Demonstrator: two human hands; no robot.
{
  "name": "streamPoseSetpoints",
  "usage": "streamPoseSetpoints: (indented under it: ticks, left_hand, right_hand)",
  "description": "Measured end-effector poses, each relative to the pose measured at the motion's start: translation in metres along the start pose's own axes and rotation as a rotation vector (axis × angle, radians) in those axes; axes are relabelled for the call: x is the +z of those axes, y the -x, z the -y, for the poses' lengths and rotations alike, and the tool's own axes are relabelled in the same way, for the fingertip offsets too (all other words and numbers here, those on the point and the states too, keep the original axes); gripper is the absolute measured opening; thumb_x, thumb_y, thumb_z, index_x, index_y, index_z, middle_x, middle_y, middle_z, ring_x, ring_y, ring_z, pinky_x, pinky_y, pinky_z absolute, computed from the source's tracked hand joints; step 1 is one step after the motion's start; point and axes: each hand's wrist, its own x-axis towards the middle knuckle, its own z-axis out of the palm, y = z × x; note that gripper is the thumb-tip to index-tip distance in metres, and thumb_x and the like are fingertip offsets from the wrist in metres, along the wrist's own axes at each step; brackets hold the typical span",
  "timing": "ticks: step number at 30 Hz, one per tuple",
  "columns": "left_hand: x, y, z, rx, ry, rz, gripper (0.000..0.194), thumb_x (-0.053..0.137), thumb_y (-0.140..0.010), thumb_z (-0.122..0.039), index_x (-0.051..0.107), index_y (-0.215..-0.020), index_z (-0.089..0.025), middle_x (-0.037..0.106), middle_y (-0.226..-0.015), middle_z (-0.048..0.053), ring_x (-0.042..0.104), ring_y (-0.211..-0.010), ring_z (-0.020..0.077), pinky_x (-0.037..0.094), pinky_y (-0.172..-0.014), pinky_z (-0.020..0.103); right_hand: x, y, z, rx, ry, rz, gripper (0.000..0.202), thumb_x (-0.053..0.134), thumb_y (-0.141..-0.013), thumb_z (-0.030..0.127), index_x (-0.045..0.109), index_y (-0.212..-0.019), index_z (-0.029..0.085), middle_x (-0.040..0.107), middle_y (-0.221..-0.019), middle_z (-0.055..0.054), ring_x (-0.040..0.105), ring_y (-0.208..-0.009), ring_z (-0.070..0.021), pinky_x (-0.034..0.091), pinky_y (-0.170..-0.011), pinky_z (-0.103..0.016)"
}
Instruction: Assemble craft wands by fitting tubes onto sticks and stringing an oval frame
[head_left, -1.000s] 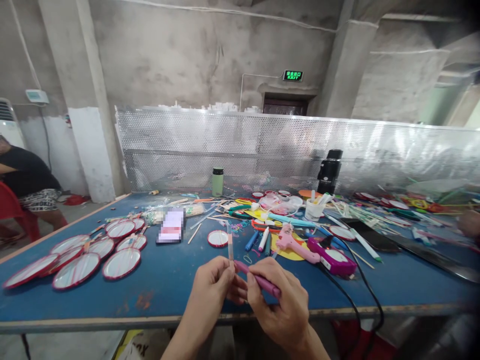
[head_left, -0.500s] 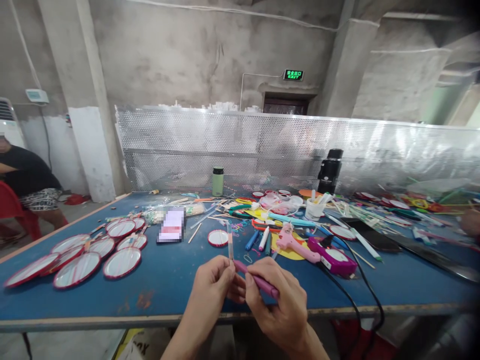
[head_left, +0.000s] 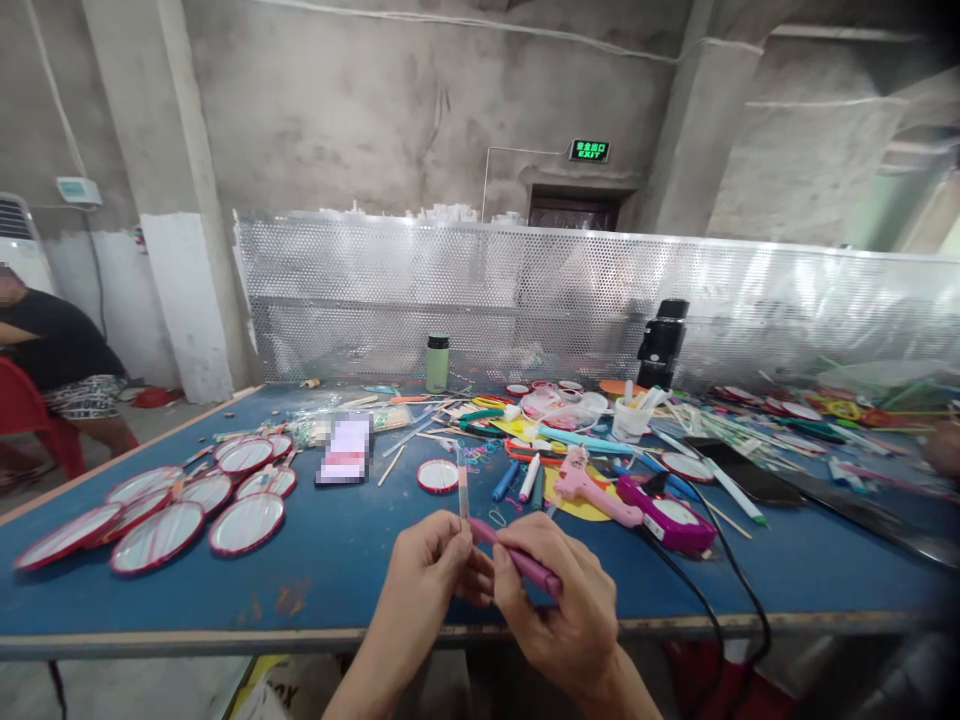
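Observation:
Near the table's front edge, my left hand (head_left: 431, 565) pinches a thin, partly clear strip (head_left: 463, 480) that stands upright from its fingertips. My right hand (head_left: 559, 590) is wrapped round a purple marker (head_left: 534, 570), whose tip end points left and meets the strip at my left fingertips. Just beyond my hands lies a small round mirror (head_left: 438, 476) with a red rim. Blue and white markers (head_left: 529, 477) lie to the right of it, beside a pink glue gun (head_left: 592, 488) on a yellow piece.
Several red-rimmed discs (head_left: 247, 523) cover the table's left side, near a phone (head_left: 345, 450). A purple device (head_left: 667, 515) with black cables sits at the right. Behind stand a green bottle (head_left: 437, 365) and black flask (head_left: 663, 345). A person (head_left: 64, 345) sits far left.
The whole scene has shifted very slightly to the right in the view. Both hands keep the same hold on the strip and the marker.

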Motion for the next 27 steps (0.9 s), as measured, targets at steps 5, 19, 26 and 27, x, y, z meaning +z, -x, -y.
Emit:
streamPoseSetpoints:
  ticks: [5, 19, 26, 27]
  left_hand:
    - [-0.0001, -0.0016, 0.003, 0.001, 0.011, 0.006, 0.028, 0.064, -0.08, -0.039, 0.057, -0.067, -0.015, 0.054, -0.054, -0.004, 0.05, -0.047, 0.0079, 0.047, -0.048, 0.018]
    - [0.0, -0.0028, 0.0053, -0.018, 0.043, -0.002, 0.027, 0.066, -0.079, -0.039, 0.057, -0.069, -0.015, 0.055, -0.053, -0.005, 0.051, -0.045, 0.0075, 0.048, -0.048, 0.018]
    - [0.0005, -0.0017, 0.002, -0.014, 0.03, -0.007, 0.029, 0.067, -0.079, -0.039, 0.057, -0.066, -0.015, 0.052, -0.051, -0.005, 0.049, -0.045, 0.0071, 0.046, -0.047, 0.017]
    - [0.0006, -0.0015, 0.0013, -0.014, 0.029, -0.004, 0.029, 0.067, -0.079, -0.04, 0.057, -0.065, -0.015, 0.052, -0.051, -0.005, 0.048, -0.045, 0.007, 0.046, -0.047, 0.017]
  right_hand:
    - [-0.0012, 0.0005, -0.0015, 0.003, 0.032, 0.005, 0.016, 0.057, -0.081, 0.005, 0.057, -0.09, 0.018, 0.063, -0.074, -0.001, 0.058, -0.065, -0.0127, 0.046, -0.061, -0.025]
    - [0.0009, -0.0031, -0.0022, 0.022, 0.008, -0.008, 0.017, 0.057, -0.081, 0.005, 0.059, -0.091, 0.019, 0.064, -0.075, -0.001, 0.059, -0.065, -0.0126, 0.048, -0.063, -0.025]
    - [0.0013, -0.0021, -0.0021, 0.02, 0.022, -0.011, 0.016, 0.057, -0.081, 0.006, 0.059, -0.091, 0.019, 0.064, -0.076, -0.001, 0.06, -0.066, -0.0129, 0.048, -0.064, -0.025]
    - [0.0013, -0.0022, -0.0018, 0.021, 0.022, -0.011, 0.016, 0.057, -0.081, 0.006, 0.058, -0.091, 0.019, 0.064, -0.076, -0.001, 0.06, -0.066, -0.0127, 0.048, -0.064, -0.025]
